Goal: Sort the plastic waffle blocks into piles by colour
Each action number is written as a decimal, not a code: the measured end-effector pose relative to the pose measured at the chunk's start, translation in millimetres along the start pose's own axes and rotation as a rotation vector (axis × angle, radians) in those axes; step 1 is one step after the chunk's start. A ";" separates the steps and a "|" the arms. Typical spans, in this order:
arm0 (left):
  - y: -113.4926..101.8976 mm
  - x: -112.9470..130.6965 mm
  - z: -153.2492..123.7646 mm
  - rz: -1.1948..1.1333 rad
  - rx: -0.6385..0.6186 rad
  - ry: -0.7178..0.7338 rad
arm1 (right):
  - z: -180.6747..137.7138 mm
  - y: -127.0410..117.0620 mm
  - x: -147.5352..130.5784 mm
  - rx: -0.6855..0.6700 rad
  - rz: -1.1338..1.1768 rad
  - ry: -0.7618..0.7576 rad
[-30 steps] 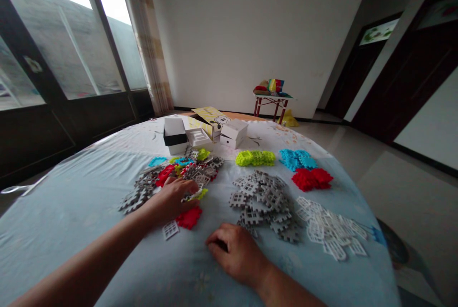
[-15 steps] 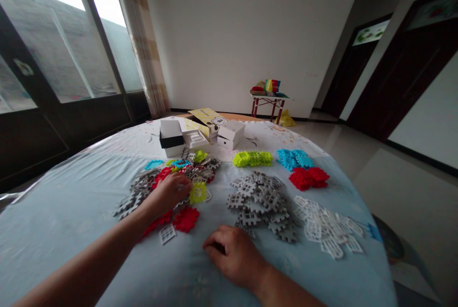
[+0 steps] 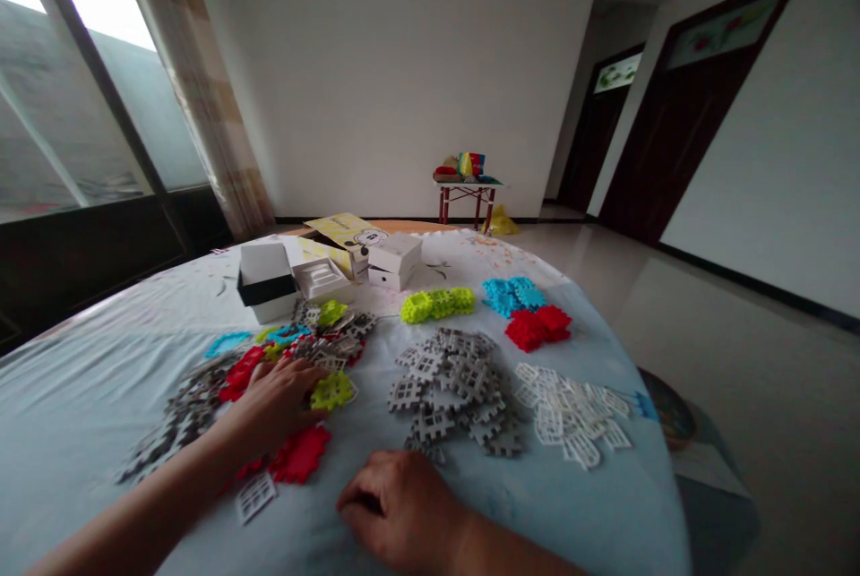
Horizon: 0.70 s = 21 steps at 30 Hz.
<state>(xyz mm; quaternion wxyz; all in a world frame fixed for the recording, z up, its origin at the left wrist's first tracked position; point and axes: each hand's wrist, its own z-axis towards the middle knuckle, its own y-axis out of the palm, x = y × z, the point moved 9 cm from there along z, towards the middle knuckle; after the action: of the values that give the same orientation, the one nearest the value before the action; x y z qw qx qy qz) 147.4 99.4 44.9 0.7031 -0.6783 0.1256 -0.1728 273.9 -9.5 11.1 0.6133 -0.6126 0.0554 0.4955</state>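
My left hand (image 3: 286, 390) lies over a mixed pile of toothed plastic building tiles, palm down with its fingers stretched out. Its fingertips reach close to a lime-green tile (image 3: 331, 391); whether they touch it I cannot tell. Red tiles (image 3: 301, 454) show below that hand, and grey tiles (image 3: 178, 410) spread to its left. A white window-shaped piece (image 3: 256, 497) lies nearer to me. My right hand (image 3: 409, 504) rests on the tablecloth with curled fingers and a hollow inside, no piece visible in it. In front of it is a heap of grey tiles (image 3: 453, 388).
Sorted groups stand right of the mixed pile: lime-green tiles (image 3: 436, 304), blue tiles (image 3: 514, 295), red tiles (image 3: 537, 328) and white window pieces (image 3: 571, 415). Behind are a black-and-white box (image 3: 267, 282), a white box (image 3: 395, 261) and a yellow patterned box (image 3: 342, 231). The table edge curves at right.
The view has swung to the right, so everything sits further left. My left hand's fingers are flatter and more spread over the pile. The lime-green tile beside them lies differently. My right hand stays curled.
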 end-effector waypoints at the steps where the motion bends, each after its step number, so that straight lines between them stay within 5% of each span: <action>1: 1.5 -1.6 2.9 0.003 -0.014 -0.016 | 0.4 0.3 0.3 -0.003 0.002 -0.003; 7: 5.1 -4.4 12.4 0.056 -0.036 -0.074 | 1.3 -0.7 0.3 -0.038 0.023 0.012; 11: -10.7 11.3 24.1 -0.033 0.022 -0.081 | 2.7 3.6 -0.7 -0.058 0.008 -0.011; 17: -42.0 90.2 95.6 -0.218 0.129 0.051 | 6.3 10.0 3.0 -0.113 -0.082 0.004; 21: -31.6 138.9 163.0 -0.205 0.134 0.064 | 8.6 12.7 4.8 -0.163 -0.066 0.004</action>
<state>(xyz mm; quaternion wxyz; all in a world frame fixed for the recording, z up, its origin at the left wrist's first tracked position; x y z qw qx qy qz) 338.4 189.8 92.4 0.7210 -0.6332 0.0661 -0.2735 263.1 -3.0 1.1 0.5772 -0.6630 -0.0043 0.4768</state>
